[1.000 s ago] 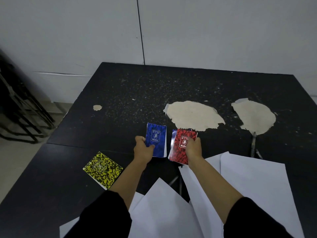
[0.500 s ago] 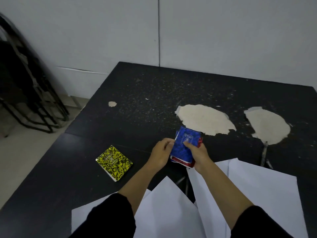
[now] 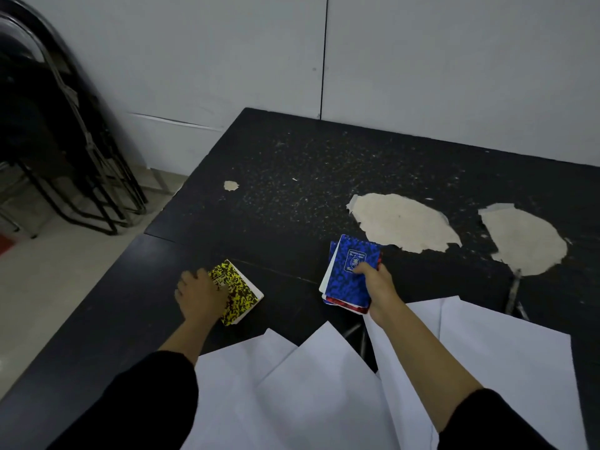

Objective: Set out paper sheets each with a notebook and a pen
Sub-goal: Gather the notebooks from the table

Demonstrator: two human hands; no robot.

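Blue notebook (image 3: 352, 274) now stacked on the red one (image 3: 344, 305) in the right hand's (image 3: 376, 287) curled fingers, freeing the left hand (image 3: 199, 295) to close on the yellow notebook (image 3: 237, 292) on the table (image 3: 292, 177).

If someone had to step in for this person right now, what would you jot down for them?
Right hand grips a blue notebook stacked on a red notebook, above the black table.
Left hand rests on the yellow notebook, lying on the table; a grip isn't visible.
Paper sheets overlap in a loose pile at the near edge.
Done: notebooks being gathered.
Left: spread the sheets, put a notebook on each, add pens. Thin dark objects near the sheets may be pens; too dim to tell.
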